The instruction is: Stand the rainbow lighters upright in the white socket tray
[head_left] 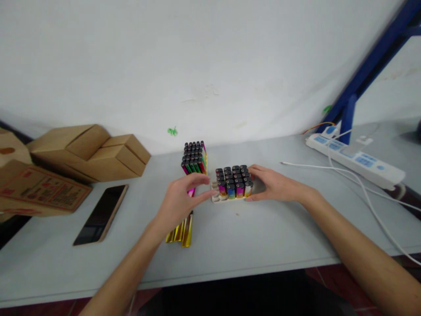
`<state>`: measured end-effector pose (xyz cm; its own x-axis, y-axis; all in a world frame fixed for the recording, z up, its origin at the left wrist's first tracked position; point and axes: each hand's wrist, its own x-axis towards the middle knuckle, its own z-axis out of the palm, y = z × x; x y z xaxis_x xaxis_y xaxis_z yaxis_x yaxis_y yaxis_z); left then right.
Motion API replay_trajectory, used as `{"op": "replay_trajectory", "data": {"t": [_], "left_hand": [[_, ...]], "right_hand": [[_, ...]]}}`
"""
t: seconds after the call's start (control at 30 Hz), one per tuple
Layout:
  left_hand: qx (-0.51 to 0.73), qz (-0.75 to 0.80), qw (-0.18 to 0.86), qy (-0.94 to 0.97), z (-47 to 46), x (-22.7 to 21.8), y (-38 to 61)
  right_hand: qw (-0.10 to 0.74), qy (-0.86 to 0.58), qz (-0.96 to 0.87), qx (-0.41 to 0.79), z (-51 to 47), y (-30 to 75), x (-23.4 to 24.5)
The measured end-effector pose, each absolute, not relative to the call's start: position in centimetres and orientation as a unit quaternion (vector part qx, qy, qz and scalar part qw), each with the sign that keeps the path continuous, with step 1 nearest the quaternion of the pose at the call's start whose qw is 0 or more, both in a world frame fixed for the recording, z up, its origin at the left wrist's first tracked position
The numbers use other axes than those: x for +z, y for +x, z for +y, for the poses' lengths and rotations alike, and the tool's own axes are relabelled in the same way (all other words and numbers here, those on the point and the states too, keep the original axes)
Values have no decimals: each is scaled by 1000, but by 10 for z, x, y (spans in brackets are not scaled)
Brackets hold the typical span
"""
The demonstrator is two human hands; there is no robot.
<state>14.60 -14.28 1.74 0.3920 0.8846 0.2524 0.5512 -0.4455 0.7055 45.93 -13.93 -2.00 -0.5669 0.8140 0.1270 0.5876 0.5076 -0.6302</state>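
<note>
A white tray [215, 199] with rows of upright colourful lighters [231, 191] with black tops stands in the middle of the table; slots at its left end hold none. My right hand [274, 185] grips the tray's right end, thumb at the near corner and fingers at the back. My left hand [182, 196] is at the left end, thumb and fingers apart, holding nothing; whether the thumb touches the tray I cannot tell. Several gold lighters [179, 232] lie partly hidden below my left hand. Behind it stands a block of more lighters [194, 158].
Cardboard boxes [88, 151] and a printed carton [42, 188] stand at the left. A phone [101, 214] lies before them. At the right are a white power strip [355, 158], a loose white cable [368, 199] and a blue metal frame [371, 66]. A white wall [210, 66] borders the grey table [263, 239].
</note>
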Motion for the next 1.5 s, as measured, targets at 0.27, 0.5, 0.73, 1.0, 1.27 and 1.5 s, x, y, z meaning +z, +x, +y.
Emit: {"op": "replay_trajectory", "data": {"t": [0.27, 0.5, 0.73, 1.0, 1.27, 1.5], "left_hand": [[115, 400, 110, 903, -179, 10, 69], [106, 383, 83, 914, -186, -11, 65], [200, 419, 253, 849, -188, 13, 88], [429, 348, 609, 569, -164, 27, 135], [442, 344, 596, 576, -131, 21, 153], [399, 359, 604, 590, -136, 4, 152]], "right_hand": [[216, -421, -839, 269, -140, 460, -19], [212, -419, -839, 273, -140, 460, -19], [210, -422, -839, 274, -140, 459, -19], [214, -418, -841, 268, -140, 459, -20], [212, -415, -845, 264, -139, 460, -23], [209, -420, -841, 268, -140, 459, -20]]}}
